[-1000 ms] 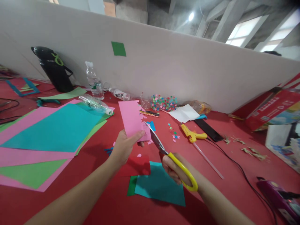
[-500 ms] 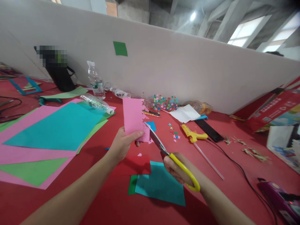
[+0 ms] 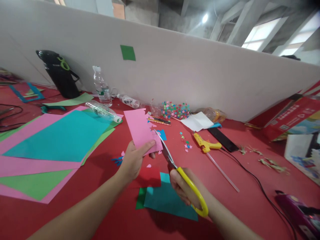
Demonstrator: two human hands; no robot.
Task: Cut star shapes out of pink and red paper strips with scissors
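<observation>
My left hand (image 3: pixel 133 160) pinches the lower edge of a pink paper strip (image 3: pixel 140 129) and holds it up over the red table (image 3: pixel 245 180). The strip's right edge is cut into jagged notches. My right hand (image 3: pixel 183 186) grips yellow-handled scissors (image 3: pixel 183 178), fingers through the loops. Their blades point up and left, the tips touching the strip's right edge. Below my hands lie a small teal sheet (image 3: pixel 170 200), a red piece (image 3: pixel 147 177) and a green corner (image 3: pixel 140 198).
Large teal, pink and green sheets (image 3: pixel 55 140) cover the left. Plastic bottles (image 3: pixel 101 89), a pile of coloured stars (image 3: pixel 175 110), a yellow glue gun (image 3: pixel 206 144), a black cable (image 3: pixel 252 176) and a black bag (image 3: pixel 58 71) stand toward the white wall. Boxes (image 3: pixel 292 116) sit right.
The pink strip has tilted to the left in my left hand and dropped slightly. The scissors have shifted a little left and down, staying at the strip's right edge.
</observation>
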